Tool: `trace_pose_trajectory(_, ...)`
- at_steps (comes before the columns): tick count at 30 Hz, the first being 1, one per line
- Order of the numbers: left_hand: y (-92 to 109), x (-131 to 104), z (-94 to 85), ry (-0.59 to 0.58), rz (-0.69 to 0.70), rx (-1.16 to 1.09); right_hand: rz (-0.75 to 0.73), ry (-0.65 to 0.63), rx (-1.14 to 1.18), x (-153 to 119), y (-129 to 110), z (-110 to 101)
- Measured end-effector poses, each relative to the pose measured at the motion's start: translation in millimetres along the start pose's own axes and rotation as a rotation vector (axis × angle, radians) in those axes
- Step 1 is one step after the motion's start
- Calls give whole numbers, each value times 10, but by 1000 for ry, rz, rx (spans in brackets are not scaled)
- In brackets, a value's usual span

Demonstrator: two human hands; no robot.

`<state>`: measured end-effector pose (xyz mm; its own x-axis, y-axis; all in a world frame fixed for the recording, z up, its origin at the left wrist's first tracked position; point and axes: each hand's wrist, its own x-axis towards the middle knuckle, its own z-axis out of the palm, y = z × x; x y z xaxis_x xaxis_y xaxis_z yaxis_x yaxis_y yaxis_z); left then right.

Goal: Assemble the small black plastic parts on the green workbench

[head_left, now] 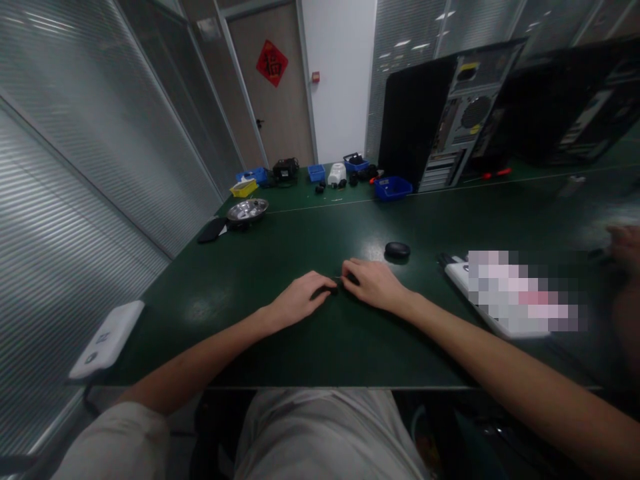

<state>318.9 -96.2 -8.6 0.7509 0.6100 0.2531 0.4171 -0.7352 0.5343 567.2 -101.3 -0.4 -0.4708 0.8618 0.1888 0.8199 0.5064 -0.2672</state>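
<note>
Between the left hand [304,298] and the right hand [374,283], a thin strand [337,277] is pinched by the latter, perhaps to keep it straight. At the curled left hand, a small dark piece [333,290] is half covered; whether it is gripped cannot be told. Beyond the right hand, on the tabletop [305,240], a black oval object [397,250] is set, its details lost.
</note>
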Motion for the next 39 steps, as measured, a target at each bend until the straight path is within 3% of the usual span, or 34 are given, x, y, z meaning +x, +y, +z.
trace_pose_trajectory(3,-190,-67,-125,-14,-19,45,-3,3,13,-7,3,-11)
trace_pose_trajectory(7,-717,-261,-487,36,-190,166,-20,14,25,-16,-5,-23)
trace_pose_trajectory(13,-1653,-953,-1368,240,-656,499,-7,13,28,-11,-6,-18)
trace_pose_trajectory(16,-1912,-1354,-1721,361,-919,609,-8,10,36,-13,-9,-26)
trace_pose_trajectory(18,-1989,-1531,-1855,415,-1034,633,-14,13,42,-15,-11,-33)
trace_pose_trajectory(23,-2040,-1622,-1930,450,-1111,600,-17,1,49,-12,-5,-36)
trace_pose_trajectory(29,-2195,-1698,-1916,535,-1082,563,-12,-7,47,-13,-11,-48)
trace_pose_trajectory(39,-2415,-1814,-1924,484,-976,703,-6,-11,25,-11,-23,-47)
